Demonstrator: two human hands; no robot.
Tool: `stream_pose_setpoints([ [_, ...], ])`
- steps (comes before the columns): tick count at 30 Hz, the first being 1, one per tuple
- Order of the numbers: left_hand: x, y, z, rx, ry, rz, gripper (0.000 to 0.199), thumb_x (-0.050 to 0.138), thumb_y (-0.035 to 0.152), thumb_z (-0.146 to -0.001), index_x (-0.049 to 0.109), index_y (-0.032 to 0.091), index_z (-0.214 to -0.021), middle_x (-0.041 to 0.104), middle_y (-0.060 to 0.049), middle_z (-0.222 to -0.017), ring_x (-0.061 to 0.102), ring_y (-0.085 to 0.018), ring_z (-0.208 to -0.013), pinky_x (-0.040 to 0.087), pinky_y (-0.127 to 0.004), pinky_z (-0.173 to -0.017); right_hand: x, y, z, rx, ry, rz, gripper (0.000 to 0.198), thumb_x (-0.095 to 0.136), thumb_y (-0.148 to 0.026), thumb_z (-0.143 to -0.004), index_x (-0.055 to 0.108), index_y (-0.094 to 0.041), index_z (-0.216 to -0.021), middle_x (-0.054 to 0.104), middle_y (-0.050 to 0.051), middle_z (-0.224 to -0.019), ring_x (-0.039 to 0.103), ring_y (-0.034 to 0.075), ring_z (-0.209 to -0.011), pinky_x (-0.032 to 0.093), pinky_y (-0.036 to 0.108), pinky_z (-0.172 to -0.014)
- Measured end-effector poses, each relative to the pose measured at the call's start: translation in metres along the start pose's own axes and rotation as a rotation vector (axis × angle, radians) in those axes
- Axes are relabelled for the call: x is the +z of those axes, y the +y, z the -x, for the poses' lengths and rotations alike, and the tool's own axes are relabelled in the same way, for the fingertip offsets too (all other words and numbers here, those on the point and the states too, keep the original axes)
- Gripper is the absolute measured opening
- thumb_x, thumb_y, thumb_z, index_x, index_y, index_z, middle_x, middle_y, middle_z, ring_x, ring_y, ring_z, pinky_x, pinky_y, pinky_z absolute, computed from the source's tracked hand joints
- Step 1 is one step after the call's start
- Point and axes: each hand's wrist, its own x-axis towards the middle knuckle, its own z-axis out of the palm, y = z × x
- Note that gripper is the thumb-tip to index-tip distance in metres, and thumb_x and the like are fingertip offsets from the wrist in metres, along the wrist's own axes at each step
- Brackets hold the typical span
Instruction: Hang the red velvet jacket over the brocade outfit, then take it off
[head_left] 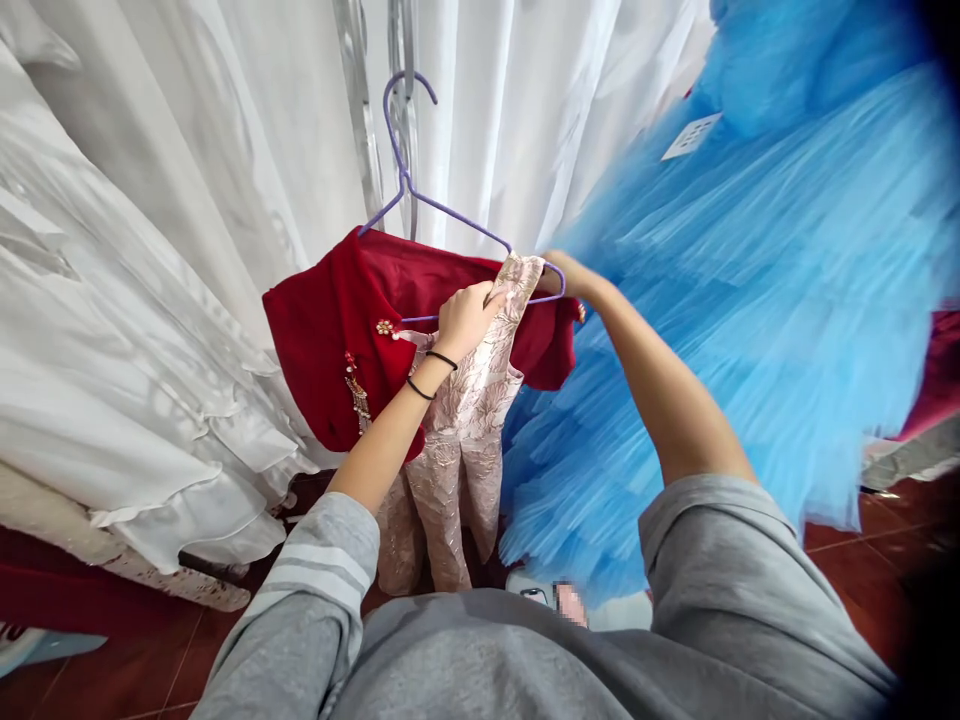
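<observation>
Hanger (420, 200), purple wire, is your reference; it's hooked over a chrome rail upright (367, 130) in front of the white curtain (517, 100).

Head view, the only one:
- Red garment (337, 330) is draped over the hanger's bar, with beaded trim on the front below the left shoulder.
- Pink brocade piece (465, 440) hangs under the hanger, its strap up at the right shoulder of the wire.
- Your left hand (465, 318) is closed on the brocade strap just below the bar, fingers curled tight around the fabric. Two black bands on that wrist.
- Your right hand (564, 275) is at the hanger's right end. It looks wrapped over the wire tip and strap, but the fingers are mostly hidden, so I can't tell how firmly it's closed.
- Blue tulle dress (750, 300) hangs right of the hanger, pressing against your right forearm. White layered gown (120, 400) hangs left of it.

Step, as I read it: seating the brocade strap on the hanger's right shoulder. Next move calls for slack from the left hand while the right steadies the wire end, keeping the red garment from sliding off.
</observation>
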Motion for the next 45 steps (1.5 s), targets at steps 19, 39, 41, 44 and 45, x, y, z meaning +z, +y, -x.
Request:
stream_pose_setpoints([
  [19,0.003,-0.004,-0.005,-0.081,-0.041,-0.168,0.038,0.037,0.048,-0.103,0.065,0.023,-0.101,0.074,-0.009,-0.102,0.069,-0.026,-0.100,0.041,-0.029,-0.072,-0.060,-0.048,-0.014,0.220,-0.727,0.420,0.023,0.066,-0.008,-0.081,0.074,-0.006,-0.102,0.074,0.007,-0.097,0.062,0.014,-0.084,0.046,0.025,-0.079],
  [39,0.003,-0.002,-0.012,-0.191,-0.049,-0.190,0.036,0.037,0.040,-0.103,0.065,0.023,-0.118,0.072,-0.014,-0.111,0.068,-0.030,-0.105,0.049,-0.035,-0.086,-0.094,-0.081,0.009,0.450,-0.133,0.512,0.049,0.061,-0.047,-0.089,0.068,0.002,-0.087,0.067,0.016,-0.090,0.061,0.020,-0.089,0.046,0.037,-0.084],
  [41,0.004,-0.001,-0.012,-0.193,-0.050,-0.199,0.038,0.036,0.041,-0.103,0.065,0.022,-0.116,0.072,-0.014,-0.110,0.069,-0.030,-0.104,0.050,-0.036,-0.086,-0.101,-0.094,0.017,0.464,-0.062,0.380,0.033,0.065,-0.036,-0.086,0.065,-0.005,-0.074,0.057,0.004,-0.070,0.051,0.011,-0.071,0.045,0.032,-0.074],
  [44,0.004,0.000,-0.013,-0.198,-0.048,-0.164,0.038,0.035,0.038,-0.104,0.065,0.019,-0.117,0.071,-0.015,-0.110,0.068,-0.030,-0.106,0.051,-0.040,-0.089,-0.096,-0.131,0.036,0.281,0.270,0.199,0.028,0.061,-0.021,-0.081,0.050,-0.015,-0.056,0.036,-0.003,-0.055,0.031,0.007,-0.059,0.035,0.027,-0.061],
  [45,0.004,0.001,-0.013,-0.203,-0.051,-0.144,0.037,0.035,0.036,-0.105,0.065,0.018,-0.119,0.070,-0.015,-0.110,0.067,-0.029,-0.107,0.052,-0.042,-0.091,-0.087,-0.146,0.046,0.229,0.275,0.094,0.028,0.061,-0.019,-0.080,0.047,-0.016,-0.055,0.034,-0.003,-0.054,0.029,0.007,-0.057,0.032,0.026,-0.057],
])
